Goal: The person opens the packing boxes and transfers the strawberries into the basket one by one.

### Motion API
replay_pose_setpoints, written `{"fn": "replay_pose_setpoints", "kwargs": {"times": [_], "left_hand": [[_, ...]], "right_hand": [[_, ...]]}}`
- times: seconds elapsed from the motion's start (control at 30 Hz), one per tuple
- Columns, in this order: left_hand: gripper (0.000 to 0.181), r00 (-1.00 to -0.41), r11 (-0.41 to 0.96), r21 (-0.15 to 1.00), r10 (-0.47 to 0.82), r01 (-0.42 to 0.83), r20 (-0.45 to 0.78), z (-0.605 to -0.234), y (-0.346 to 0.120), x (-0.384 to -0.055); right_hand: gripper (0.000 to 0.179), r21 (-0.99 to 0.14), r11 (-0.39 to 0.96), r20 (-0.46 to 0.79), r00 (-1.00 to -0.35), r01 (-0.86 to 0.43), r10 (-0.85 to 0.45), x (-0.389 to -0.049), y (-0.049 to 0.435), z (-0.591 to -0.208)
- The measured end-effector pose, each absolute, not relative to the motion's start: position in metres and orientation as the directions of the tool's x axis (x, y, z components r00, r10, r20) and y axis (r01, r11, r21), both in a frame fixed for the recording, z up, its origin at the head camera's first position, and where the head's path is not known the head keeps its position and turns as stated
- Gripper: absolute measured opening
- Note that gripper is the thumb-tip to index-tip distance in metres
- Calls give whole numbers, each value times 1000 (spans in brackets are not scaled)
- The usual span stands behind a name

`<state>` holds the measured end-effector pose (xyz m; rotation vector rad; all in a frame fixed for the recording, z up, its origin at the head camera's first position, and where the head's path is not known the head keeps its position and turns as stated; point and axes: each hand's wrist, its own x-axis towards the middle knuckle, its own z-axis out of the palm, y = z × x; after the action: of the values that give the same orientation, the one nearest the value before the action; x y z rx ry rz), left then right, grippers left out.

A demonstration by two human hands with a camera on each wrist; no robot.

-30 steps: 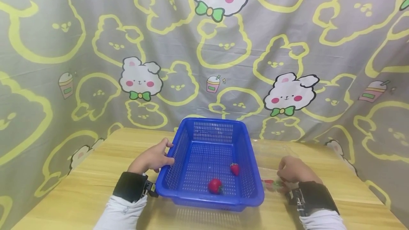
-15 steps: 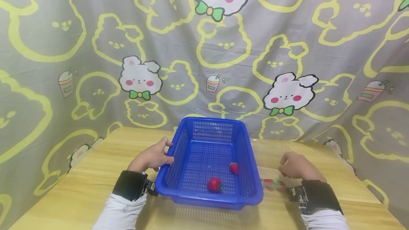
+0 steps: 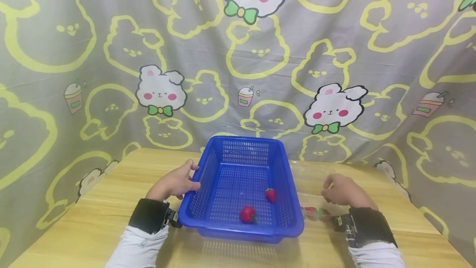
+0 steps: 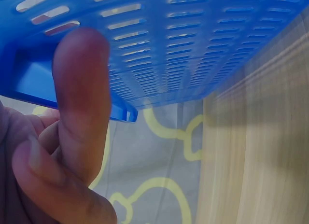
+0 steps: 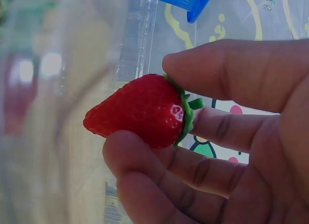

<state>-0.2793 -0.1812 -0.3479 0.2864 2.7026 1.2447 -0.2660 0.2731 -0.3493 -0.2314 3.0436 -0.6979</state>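
Observation:
A blue plastic basket [image 3: 243, 230] with slotted walls sits on the table, holding a round red fruit [image 3: 247, 214] and a strawberry [image 3: 270, 195]. My left hand [image 3: 172, 183] grips its left rim; the left wrist view shows a finger [image 4: 82, 89] against the outer slotted wall [image 4: 159, 40]. To the basket's right, my right hand [image 3: 343, 191] pinches another strawberry [image 5: 140, 110] between thumb and fingers, its green cap toward the palm. That strawberry is hidden in the head view. Close by stands a clear plastic box [image 3: 308, 173], with red and green fruit [image 3: 314, 212] showing through near its front.
Light wood table [image 3: 100, 214] lies under everything. Behind it hangs a grey curtain [image 3: 208, 53] with yellow outlines and cartoon rabbits, which also closes in both sides. In the right wrist view the clear box's wall [image 5: 91, 50] rises close beside the strawberry.
My right hand has lifted slightly up and away from the fruit in the clear box. My left hand keeps its place on the basket rim. The whole head view has shifted slightly.

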Motion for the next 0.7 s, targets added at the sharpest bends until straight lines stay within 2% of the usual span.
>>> {"fn": "replay_pose_setpoints", "kwargs": {"times": [0.7], "left_hand": [[45,-970,636,764,237,110,-58,-348,-182,-278]], "right_hand": [[19,-446,880,46,-986,-166,-163,-264,269,-343]]}}
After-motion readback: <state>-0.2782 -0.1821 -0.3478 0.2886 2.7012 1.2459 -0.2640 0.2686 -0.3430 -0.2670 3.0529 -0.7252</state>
